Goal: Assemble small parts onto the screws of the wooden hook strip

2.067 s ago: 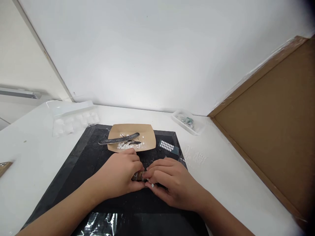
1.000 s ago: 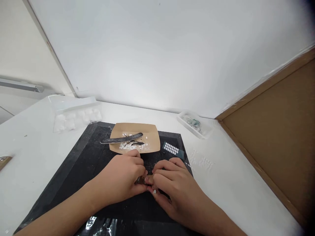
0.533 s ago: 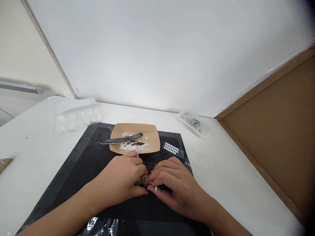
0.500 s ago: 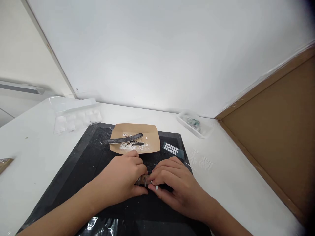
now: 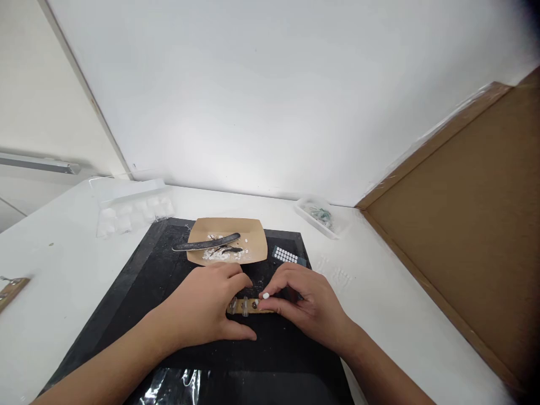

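Note:
A narrow wooden strip [image 5: 238,307] lies on the black mat, carrying small clear upright pieces [image 5: 245,306] that look like nail tips, and a dark round spot. Around its left end my left hand [image 5: 211,306] rests with thumb and index finger apart; its other fingers are partly hidden. My right hand [image 5: 306,301] is over the strip's right end, pinching a small white oval piece [image 5: 265,296] at the thumb and index fingertips. Beyond it lies a dark sheet [image 5: 301,261] with rows of white oval tabs.
A brown paper tray [image 5: 257,242] holds white scraps and a black nail file [image 5: 206,244]. A clear case [image 5: 135,211] stands at back left, a white tub [image 5: 316,221] at back right. Loose tabs [image 5: 341,276] lie right. A cardboard panel [image 5: 455,225] borders the right side.
My left thumb and index finger have spread apart, exposing more of the strip. My right hand has lifted slightly, its fingers now pinched with the white piece higher. The view has shifted a little.

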The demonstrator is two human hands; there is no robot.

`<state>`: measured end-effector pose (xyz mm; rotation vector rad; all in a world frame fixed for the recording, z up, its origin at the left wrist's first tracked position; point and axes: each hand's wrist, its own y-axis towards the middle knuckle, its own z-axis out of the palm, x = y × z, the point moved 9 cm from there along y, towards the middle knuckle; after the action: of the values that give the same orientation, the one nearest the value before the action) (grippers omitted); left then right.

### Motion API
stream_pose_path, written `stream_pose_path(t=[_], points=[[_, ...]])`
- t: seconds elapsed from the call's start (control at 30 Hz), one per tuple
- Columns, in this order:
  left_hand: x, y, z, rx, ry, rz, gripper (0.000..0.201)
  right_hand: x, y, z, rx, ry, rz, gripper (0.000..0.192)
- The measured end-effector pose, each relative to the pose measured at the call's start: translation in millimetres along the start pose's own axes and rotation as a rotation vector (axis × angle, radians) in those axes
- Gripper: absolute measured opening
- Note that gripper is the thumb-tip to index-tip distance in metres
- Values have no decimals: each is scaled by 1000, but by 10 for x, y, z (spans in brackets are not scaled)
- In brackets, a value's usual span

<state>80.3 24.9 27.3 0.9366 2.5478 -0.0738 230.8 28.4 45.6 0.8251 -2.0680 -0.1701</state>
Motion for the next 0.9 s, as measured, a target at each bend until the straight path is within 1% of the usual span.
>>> stream_pose_path(t=[0.07,0.17,0.23,0.3,0.37,0.47,0.57,0.67,0.77,0.9], points=[[-17,-4,-60,-57,-22,11,63,-17,3,-29,-41,32,42,17],[-101,-28,-201,-197,-83,93,59,-32,-8,-36,-69,95,104,15],[-147,-60,-314,-310,-155,144,47,-43,-18,-16,-66,132,136,14],[-180,-85,-381,-375,-260,189,31,-44,-22,-4,-69,148,145,12],[-208,-93,-391,-379,-384,234,20,-37,-17,-6,-86,152,133,10],[-213,-94,-361,-370,-496,252,20,-18,-2,-12,-106,152,112,9],[-211,-103,-334,-383,-495,258,23,31,11,-3,-94,130,75,9],[-250,-110,-327,-376,-482,308,21,80,9,12,-72,125,44,8],[-273,-101,-348,-368,-480,324,17,116,2,28,-62,140,27,7],[-291,-94,-407,-387,-456,335,16,145,-1,40,-68,163,28,4]])
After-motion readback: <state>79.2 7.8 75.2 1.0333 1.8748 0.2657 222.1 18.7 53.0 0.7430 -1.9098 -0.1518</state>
